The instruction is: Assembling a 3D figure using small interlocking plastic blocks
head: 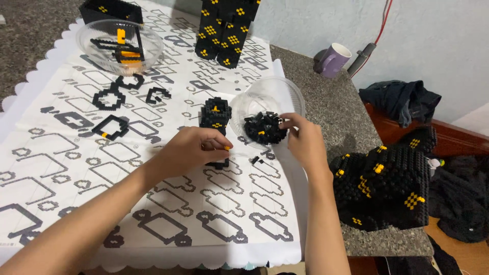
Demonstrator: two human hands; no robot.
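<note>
A big white paper sheet [153, 193] with block outlines drawn on it covers most of the stone desk [351, 127]. Near the middle of the sheet, closer to its right edge, stands a small black block tower [215, 116] with a few yellow bits. It stands up straight, so its long side runs up and down, and its open top faces up. The left hand [188, 150] lies curled just in front of the tower, touching its low part, and its fingers pinch a tiny yellow piece [227, 148] at the tips. The right hand [304, 137] reaches into a clear plastic bowl [270, 97] that sits at the right edge of the sheet. Its fingers are closed in a pinch over the pile of small black blocks [262, 127] inside, but you cannot tell if they have hold of one. A few loose black blocks [257, 159] lie on the sheet just in front of the bowl. At the far left corner of the sheet sits another clear bowl [119, 46] with black and yellow parts inside. A tall black and yellow build [224, 30] stands at the far edge. Flat black block rings [109, 98] lie on the left part of the sheet. A purple mug [333, 59] stands at the back of the desk by the wall. A big black block shape [382, 188] rests at the desk's right front corner.
</note>
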